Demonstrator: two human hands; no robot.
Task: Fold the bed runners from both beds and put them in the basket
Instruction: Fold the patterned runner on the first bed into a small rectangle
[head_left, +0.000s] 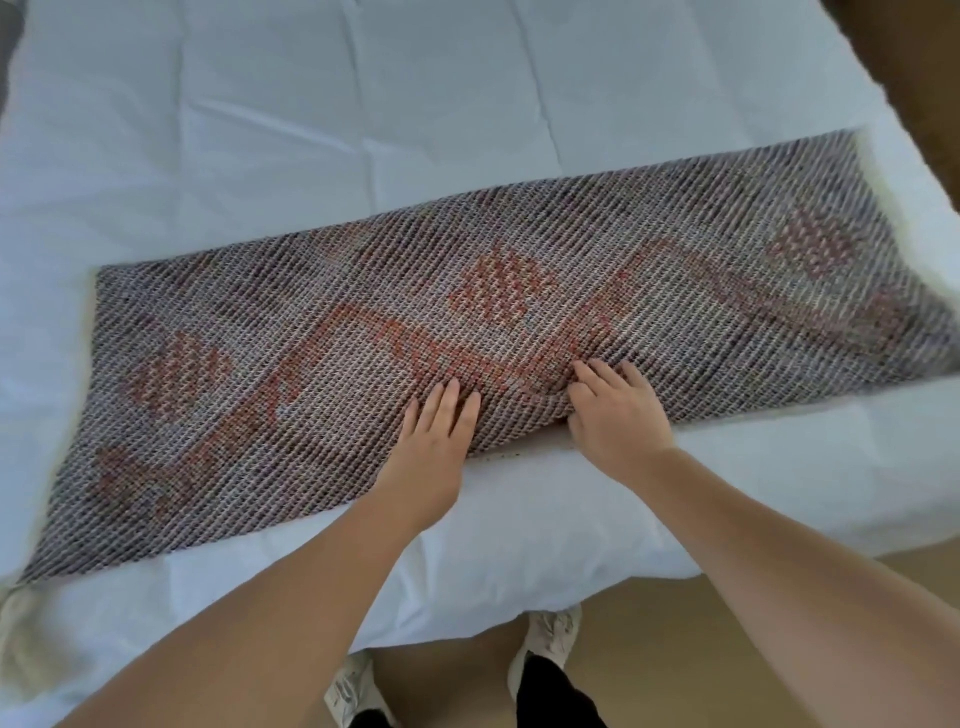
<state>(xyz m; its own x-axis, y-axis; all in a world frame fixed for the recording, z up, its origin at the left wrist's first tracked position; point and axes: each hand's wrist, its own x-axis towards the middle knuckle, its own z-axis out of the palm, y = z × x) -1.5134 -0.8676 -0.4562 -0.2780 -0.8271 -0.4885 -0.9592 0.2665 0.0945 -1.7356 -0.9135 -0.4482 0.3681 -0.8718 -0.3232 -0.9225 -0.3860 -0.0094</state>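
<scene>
Bed runner (332, 332) is laid flat across the white bed (363, 114), slanted, near the foot edge; its right end is blurred. Left hand (434, 441) is pressed flat on the weave, fingers together and extended, nothing pinched. Right hand (615, 410) is set just beside it, fingers curled into a raised ridge of fabric at the near edge; whether cloth is actually pinched cannot be told.

Risks, as judged:
- Only the middle of the near edge is held. If lifted from there, both long ends are likely dragged and the fold comes out skewed.
- Loose sheet may be bunched or pulled along with the runner.
- Pale fringe (21, 623) at the left corner hangs over the bed edge and could be snagged or trapped in the fold.

Surroundings: shoes (550, 636) on tan floor (649, 623), tight against the bed. No basket is seen, second bed neither. Nothing is lying on the runner; path is unobstructed.
</scene>
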